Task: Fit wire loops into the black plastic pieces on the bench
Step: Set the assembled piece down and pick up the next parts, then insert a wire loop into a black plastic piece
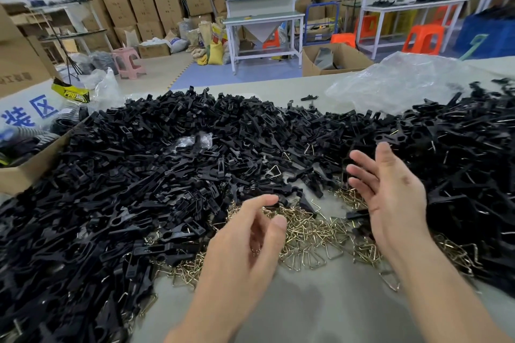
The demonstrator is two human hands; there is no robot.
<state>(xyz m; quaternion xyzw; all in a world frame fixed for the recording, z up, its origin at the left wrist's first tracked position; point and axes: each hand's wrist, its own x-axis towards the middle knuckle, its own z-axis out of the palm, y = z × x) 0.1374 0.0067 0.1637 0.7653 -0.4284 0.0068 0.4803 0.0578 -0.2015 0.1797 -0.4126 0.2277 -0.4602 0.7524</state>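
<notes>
The left hand (pixel 245 237) and right hand (pixel 390 198) are held open, empty, above the wire loops (pixel 306 234). These are ringed by heaped black plastic pieces (pixel 139 175), a clear bag (pixel 390 83) beyond.

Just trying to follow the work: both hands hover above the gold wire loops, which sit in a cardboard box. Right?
Not quite. The head view shows the wire loops lying loose on the bench, not in a box. The left hand and right hand do hover above them.

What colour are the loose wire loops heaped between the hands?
Brassy gold wire loops, clearest in the head view.
</notes>
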